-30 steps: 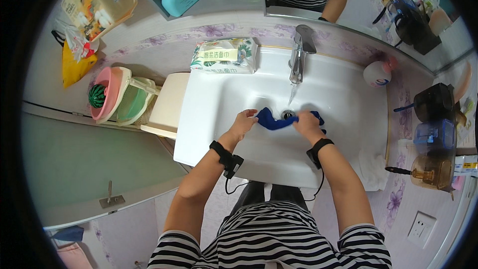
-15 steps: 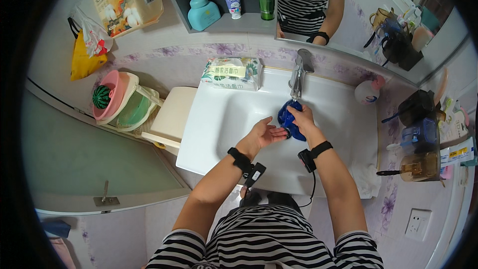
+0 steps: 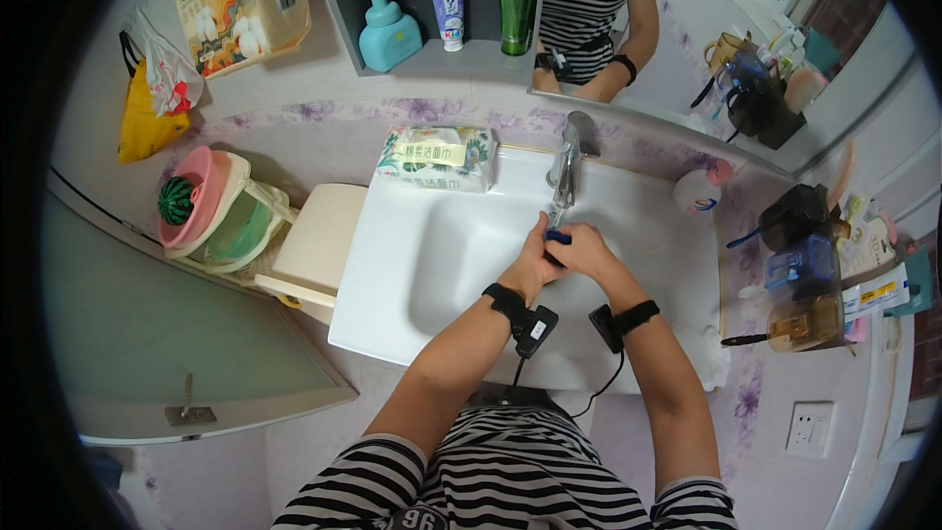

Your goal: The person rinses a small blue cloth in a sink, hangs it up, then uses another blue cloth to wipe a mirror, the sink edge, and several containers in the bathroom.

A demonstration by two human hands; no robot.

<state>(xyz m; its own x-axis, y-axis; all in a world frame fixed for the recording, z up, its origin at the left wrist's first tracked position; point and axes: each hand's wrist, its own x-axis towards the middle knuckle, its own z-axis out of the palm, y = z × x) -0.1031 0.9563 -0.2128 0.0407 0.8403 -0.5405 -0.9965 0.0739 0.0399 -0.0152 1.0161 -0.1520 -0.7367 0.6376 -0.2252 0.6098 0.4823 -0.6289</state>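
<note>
A crumpled dark blue cloth (image 3: 556, 236) is bunched up between my two hands, mostly hidden by them; what kind of cloth it is I cannot make out. My left hand (image 3: 531, 262) is closed against it from the left. From the right, my right hand (image 3: 586, 252) wraps its fingers around the same bundle. Just above the hands is the chrome faucet (image 3: 566, 172), with water running from its spout onto them. Both hands hang over the basin of the white sink (image 3: 383, 304).
A pack of tissues (image 3: 438, 159) lies on the sink's back left rim. At the back right corner stands a white bottle with a pink top (image 3: 699, 188). Cups and brushes hang in a wall rack (image 3: 800, 270) on the right. A glass door (image 3: 206, 344) is at the left.
My left hand has come up from an open pose below the cloth and closed on it. The cloth has gone from hanging spread out to bunched between both hands. The view has shifted slightly.
</note>
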